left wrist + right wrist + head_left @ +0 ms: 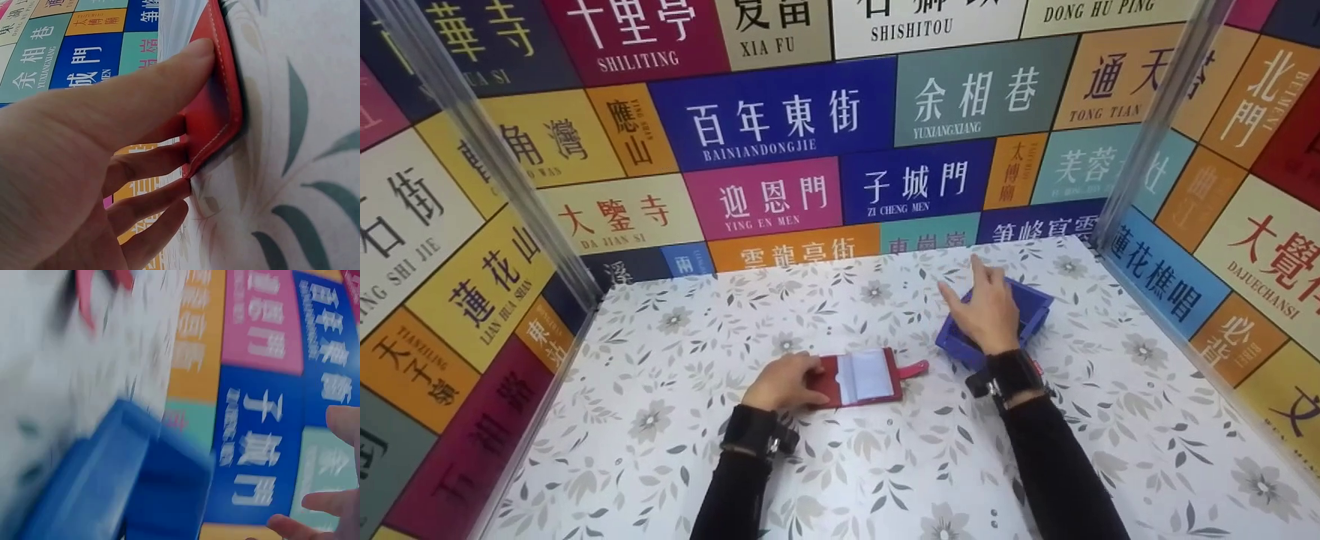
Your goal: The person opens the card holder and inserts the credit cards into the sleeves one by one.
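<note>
A red card holder (828,375) lies spread open on the table, with pale sleeves (871,375) inside and a strap (913,368) sticking out to the right. My left hand (784,382) grips its left edge. In the left wrist view the thumb (185,70) presses on the inner face near the stitched border, and the other fingers are at the far edge. Over a blue open-topped box (1037,319) hovers my right hand (988,315), fingers spread and holding nothing. The right wrist view shows the box (84,481) blurred below the fingertips (323,502).
The table (652,480) has a white cover with grey leaves and flowers. Colourful panels with place names (772,127) stand along its back and sides. Clear upright strips (1147,120) run up both back corners.
</note>
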A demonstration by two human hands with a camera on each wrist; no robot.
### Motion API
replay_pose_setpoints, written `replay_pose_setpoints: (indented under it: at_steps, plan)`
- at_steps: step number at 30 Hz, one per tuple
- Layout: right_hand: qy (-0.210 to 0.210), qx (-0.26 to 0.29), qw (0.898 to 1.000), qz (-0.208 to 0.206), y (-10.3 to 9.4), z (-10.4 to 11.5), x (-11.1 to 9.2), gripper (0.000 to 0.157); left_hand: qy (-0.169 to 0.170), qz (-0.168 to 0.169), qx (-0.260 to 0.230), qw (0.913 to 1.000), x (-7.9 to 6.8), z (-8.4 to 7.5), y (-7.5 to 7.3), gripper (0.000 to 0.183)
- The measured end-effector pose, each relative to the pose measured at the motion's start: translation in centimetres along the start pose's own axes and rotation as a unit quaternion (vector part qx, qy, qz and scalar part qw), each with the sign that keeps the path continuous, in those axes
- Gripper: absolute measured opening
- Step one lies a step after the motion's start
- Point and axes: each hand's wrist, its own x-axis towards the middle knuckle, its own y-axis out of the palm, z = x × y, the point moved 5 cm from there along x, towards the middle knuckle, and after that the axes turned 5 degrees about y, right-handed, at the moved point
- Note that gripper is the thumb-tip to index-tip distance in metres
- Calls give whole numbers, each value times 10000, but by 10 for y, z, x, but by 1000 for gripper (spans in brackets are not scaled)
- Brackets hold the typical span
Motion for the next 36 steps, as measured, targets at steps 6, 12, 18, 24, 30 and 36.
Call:
replay_pose_setpoints:
  at_steps: [6,12,18,24,30,36]
  plan:
    - [592,-1131,9895,685,3,-43,27,66,-165,47,-10,9999,-1,1,1,48]
    - [424,-1983,9717,1212,25,-54,29,64,-126,2,36,9999,-2,-1,0,46]
    - [575,-2203,9627,1460,39,-62,28,61,-107,-6,-6,9999,-1,-3,2,47]
    - [826,-2002,9642,1528,37,-66,32,61,-14,-30,23,10000,0,-3,1,49]
    - [976,-1828,9687,1369,35,-69,37,58,131,-73,117,9998,1,-4,-2,47]
    - [495,-724,9914,974,31,-65,36,41,73,-55,94,9999,0,-3,-2,46]
